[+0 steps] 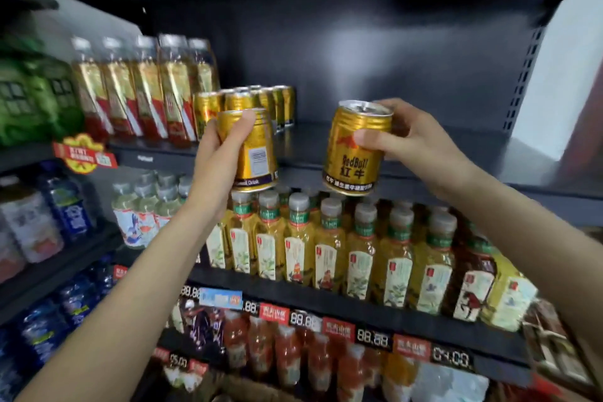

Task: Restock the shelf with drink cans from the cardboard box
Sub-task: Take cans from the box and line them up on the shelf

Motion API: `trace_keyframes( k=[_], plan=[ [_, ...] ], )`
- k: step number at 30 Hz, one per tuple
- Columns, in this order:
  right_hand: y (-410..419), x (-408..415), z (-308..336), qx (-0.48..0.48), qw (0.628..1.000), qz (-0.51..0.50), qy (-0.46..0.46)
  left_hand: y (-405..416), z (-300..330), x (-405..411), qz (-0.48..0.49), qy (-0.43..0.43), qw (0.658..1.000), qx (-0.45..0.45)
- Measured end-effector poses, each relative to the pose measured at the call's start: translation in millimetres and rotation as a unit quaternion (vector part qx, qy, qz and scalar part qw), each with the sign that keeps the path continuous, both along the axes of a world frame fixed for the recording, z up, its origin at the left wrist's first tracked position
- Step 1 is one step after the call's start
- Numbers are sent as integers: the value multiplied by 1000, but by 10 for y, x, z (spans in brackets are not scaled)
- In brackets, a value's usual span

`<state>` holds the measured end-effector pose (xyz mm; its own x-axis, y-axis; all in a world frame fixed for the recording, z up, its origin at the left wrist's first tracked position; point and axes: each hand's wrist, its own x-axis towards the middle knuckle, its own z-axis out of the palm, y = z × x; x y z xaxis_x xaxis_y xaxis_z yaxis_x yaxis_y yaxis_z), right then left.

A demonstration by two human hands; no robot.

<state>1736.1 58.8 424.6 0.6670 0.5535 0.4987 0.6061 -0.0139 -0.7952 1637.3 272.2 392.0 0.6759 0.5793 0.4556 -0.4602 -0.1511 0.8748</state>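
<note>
My left hand (pixel 217 160) grips a gold drink can (pixel 256 157) with its barcode side facing me. My right hand (pixel 414 140) holds a second gold can (pixel 354 160) with a red bull logo, tilted slightly, its silver top up. Both cans hang in front of the dark upper shelf (pixel 408 153). Several matching gold cans (pixel 251 101) stand in rows on that shelf, just behind my left hand. The cardboard box is out of sight.
Gold-and-red bottles (pixel 143 91) stand left of the cans. The shelf stretch right of the cans is bare metal. Yellow tea bottles (pixel 329 245) fill the shelf below; red drinks and price tags (pixel 372 334) sit lower. Blue water bottles (pixel 68 206) at left.
</note>
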Motion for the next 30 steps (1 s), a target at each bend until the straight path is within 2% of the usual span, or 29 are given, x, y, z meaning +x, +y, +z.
trace_keyframes(
  k=[5, 12, 20, 27, 30],
  plan=[
    [400, 671, 426, -12, 998, -45, -45, 158, 302, 410, 40, -5, 992, 118],
    [1116, 1727, 580, -71, 986, -143, -44, 314, 245, 766, 158, 39, 949, 269],
    [1678, 2280, 378, -171, 964, -192, -63, 425, 206, 970, 242, 64, 912, 326],
    [1976, 2402, 316, -177, 953, -229, -91, 466, 185, 1050, 288, 80, 862, 410],
    [1961, 2441, 280, -187, 949, -230, -108, 486, 175, 1056, 289, 90, 855, 421]
  ],
)
